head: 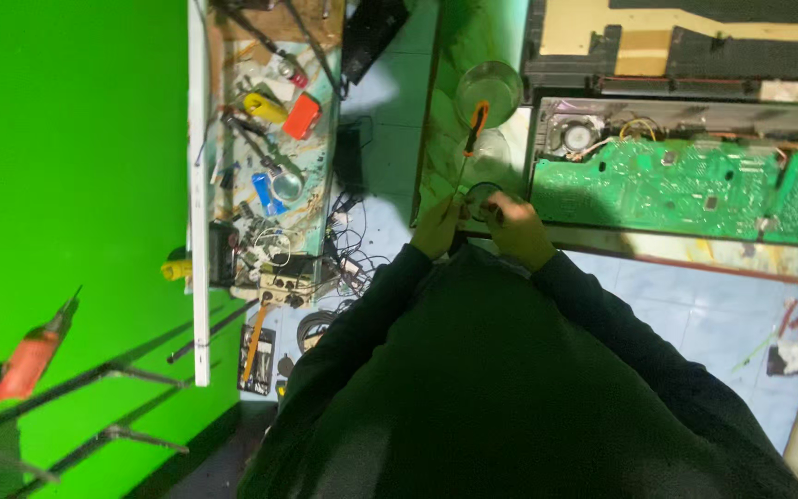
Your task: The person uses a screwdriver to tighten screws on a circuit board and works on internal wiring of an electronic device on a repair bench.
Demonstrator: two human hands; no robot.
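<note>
Dark sleeves near, both arms reaching far. Left hand (438,228) clenched around screwdriver (474,139), orange-black handle pointing far. Right hand (516,228) grasping small round dark part (484,193) on tabletop (445,111). Beyond: metal bowl (489,90). Right: green circuit board (685,189) in opened device.

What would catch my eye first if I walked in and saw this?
Probably the bright green wall filling the left side, with an orange drill hanging low against it. Next, the big green circuit board lying open at upper right. In the middle, the left hand and right hand meet over a small round part, just below an orange-handled screwdriver; their grip is unclear.
</note>
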